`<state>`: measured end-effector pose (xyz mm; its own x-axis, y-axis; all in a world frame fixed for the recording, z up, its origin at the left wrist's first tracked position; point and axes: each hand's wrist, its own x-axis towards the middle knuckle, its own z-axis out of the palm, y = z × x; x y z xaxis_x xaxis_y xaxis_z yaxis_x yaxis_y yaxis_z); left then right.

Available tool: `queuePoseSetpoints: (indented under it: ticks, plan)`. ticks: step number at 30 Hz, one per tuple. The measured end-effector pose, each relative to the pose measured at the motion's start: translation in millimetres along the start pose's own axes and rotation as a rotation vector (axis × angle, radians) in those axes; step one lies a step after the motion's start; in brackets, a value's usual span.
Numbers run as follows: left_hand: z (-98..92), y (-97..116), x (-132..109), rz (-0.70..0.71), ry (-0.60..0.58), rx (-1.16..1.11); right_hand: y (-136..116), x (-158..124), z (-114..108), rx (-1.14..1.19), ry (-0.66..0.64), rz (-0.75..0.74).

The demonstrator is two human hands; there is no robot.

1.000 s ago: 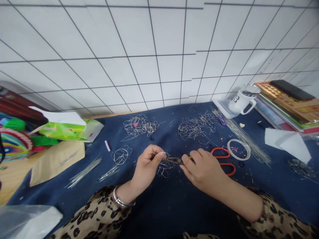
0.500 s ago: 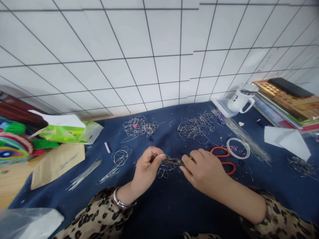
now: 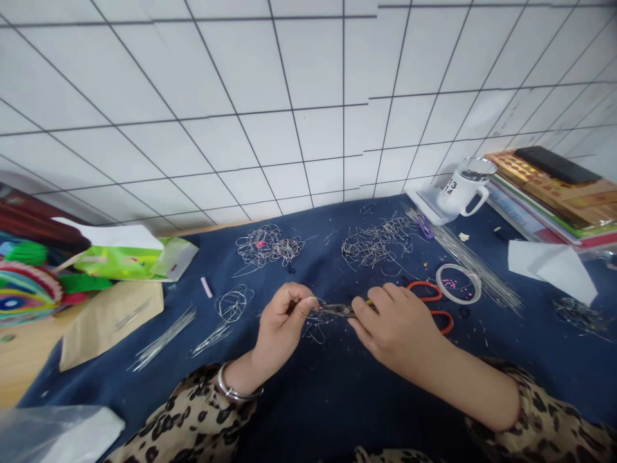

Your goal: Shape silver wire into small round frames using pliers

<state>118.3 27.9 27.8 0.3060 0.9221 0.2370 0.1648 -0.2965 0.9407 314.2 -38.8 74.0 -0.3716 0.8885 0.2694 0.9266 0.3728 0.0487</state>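
My right hand [image 3: 398, 321] is wrapped round the handles of a pair of pliers [image 3: 337, 310], whose jaws point left. Thumb and forefinger of my left hand [image 3: 284, 321] pinch a thin wire right at the plier tips; most of that wire is hidden by the fingers. Just below and behind the jaws lie loose loops of wire [image 3: 314, 332] on the dark blue cloth [image 3: 328, 399]. Partly covered by my right hand, red-handled scissors [image 3: 443, 321] rest on the cloth.
Tangled wire [image 3: 376, 241] and another wire coil [image 3: 263, 245] lie behind my hands. At right are straight wires [image 3: 475, 267], a round dish of pink beads [image 3: 459, 284], a white mug [image 3: 465, 193] and stacked books [image 3: 554, 193]. Left are a wire bundle [image 3: 164, 339] and a brown paper packet [image 3: 113, 321].
The view has shifted slightly. My hands keep the same hold on the wire and pliers; the plier jaws look a little more turned, with little other movement.
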Motion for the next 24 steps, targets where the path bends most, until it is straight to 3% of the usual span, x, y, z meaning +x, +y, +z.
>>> queuePoseSetpoints:
  ticks: [10, 24]
  plan:
    - [-1.5, -1, 0, 0.004, -0.003, 0.002, -2, 1, -13, -0.008, -0.008, 0.028]
    - [0.8, 0, 0, -0.045, 0.009, -0.043, -4, 1, -2, -0.028, 0.007, -0.004]
